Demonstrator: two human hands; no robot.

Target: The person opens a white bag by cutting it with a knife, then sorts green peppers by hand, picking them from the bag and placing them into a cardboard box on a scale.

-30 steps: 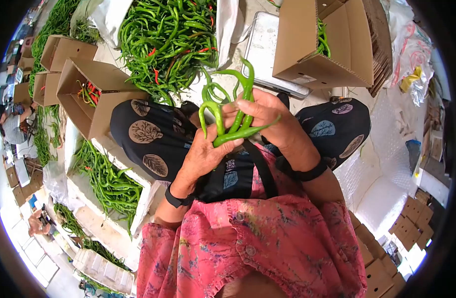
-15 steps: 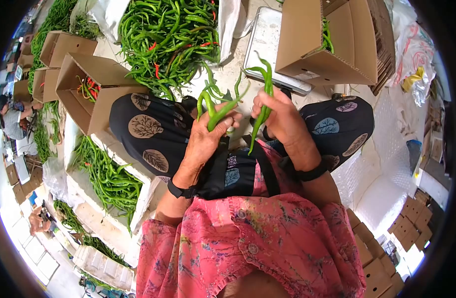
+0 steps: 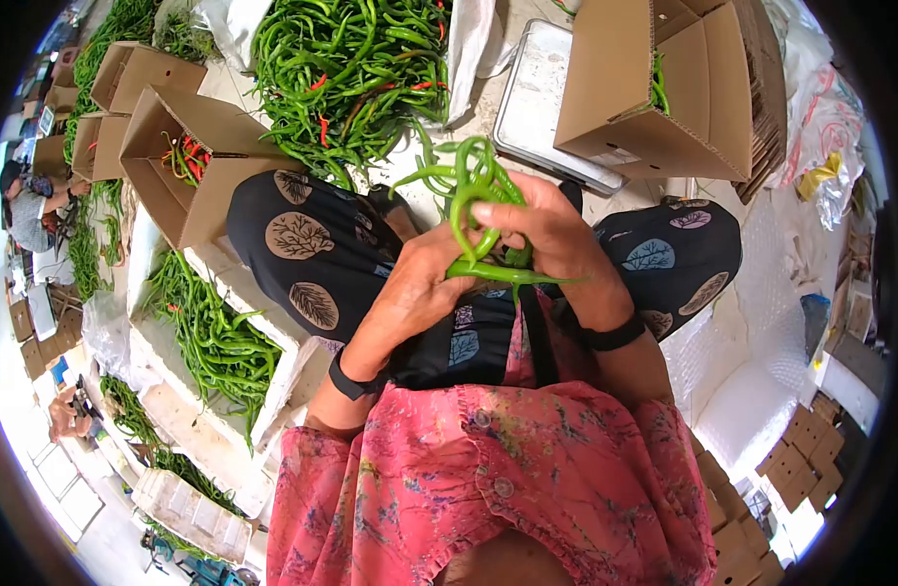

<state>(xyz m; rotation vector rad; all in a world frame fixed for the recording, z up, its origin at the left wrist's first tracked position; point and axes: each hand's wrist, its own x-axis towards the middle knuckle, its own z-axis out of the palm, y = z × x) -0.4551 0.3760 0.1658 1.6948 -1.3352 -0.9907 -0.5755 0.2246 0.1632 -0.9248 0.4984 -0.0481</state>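
Several long green chili peppers (image 3: 476, 190) are bunched between my two hands, above my lap. My right hand (image 3: 556, 234) is closed round the bunch, with the thumb across the front. My left hand (image 3: 418, 283) meets it from the other side, its fingers closed on a green chili pepper (image 3: 503, 272) that lies crosswise below the bunch. Some of the fingers are hidden behind the peppers. Beyond my hands, a big heap of green chili peppers (image 3: 356, 78) with a few red ones lies on white sheeting.
An open cardboard box (image 3: 605, 88) stands on a metal scale (image 3: 535, 88) at the far right. Another carton (image 3: 210, 186) with red peppers stands left of my knee. A white foam box (image 3: 298, 366) holds green peppers. A person (image 3: 29, 210) sits far left.
My hands have come together. The peppers held apart in each hand now form one bunch, mostly in the right hand. The view has shifted slightly.
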